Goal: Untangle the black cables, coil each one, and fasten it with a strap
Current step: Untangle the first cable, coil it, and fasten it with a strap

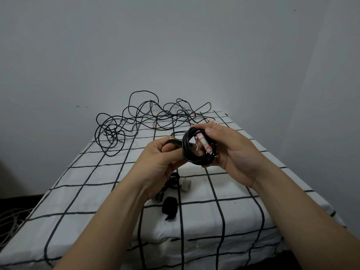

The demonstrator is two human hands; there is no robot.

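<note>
My right hand (pixel 229 151) grips a coiled black cable (pixel 196 157) above the table, with a white and red labelled end (pixel 203 144) lying across the coil under the thumb. My left hand (pixel 165 158) pinches a black strap (pixel 172 142) that runs to the left side of the coil. A tangle of loose black cables (pixel 136 121) lies at the far end of the table, some loops rising against the wall.
The table carries a white cloth with a black grid (pixel 97 191). Below my hands lie a black strap roll (pixel 169 208), a white roll (pixel 186 185) and another small dark bundle (pixel 172 181). Pale cable loops (pixel 9 223) sit on the floor at the left.
</note>
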